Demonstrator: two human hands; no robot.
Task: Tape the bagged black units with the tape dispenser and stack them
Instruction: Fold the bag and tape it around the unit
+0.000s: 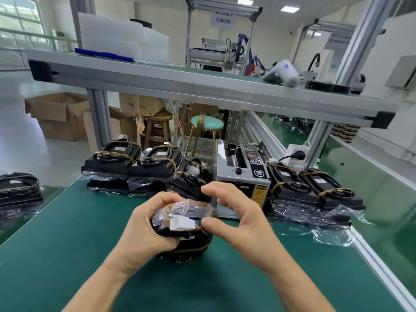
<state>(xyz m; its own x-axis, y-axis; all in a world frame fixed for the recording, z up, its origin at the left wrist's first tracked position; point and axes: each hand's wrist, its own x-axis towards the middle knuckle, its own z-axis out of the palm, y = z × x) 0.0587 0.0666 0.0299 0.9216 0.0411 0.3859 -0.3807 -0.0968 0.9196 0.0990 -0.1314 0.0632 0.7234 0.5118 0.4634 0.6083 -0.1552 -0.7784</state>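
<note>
A bagged black unit [186, 242] with a white connector on top stands on end over the green mat, just in front of me. My left hand [146, 226] grips its left side. My right hand [234, 217] curls over its top right, thumb against the connector, fingers spread above the clear bag. The grey tape dispenser [244, 174] sits right behind the hands. Taped bagged units lie stacked left of the dispenser [132, 167] and right of it [310, 190].
Another taped unit [18, 190] lies at the far left edge. An aluminium shelf beam [202, 86] crosses overhead. A power strip [295, 156] sits behind the right stack. Stools and cardboard boxes stand beyond the bench. The bench's metal rail [378, 266] runs along the right.
</note>
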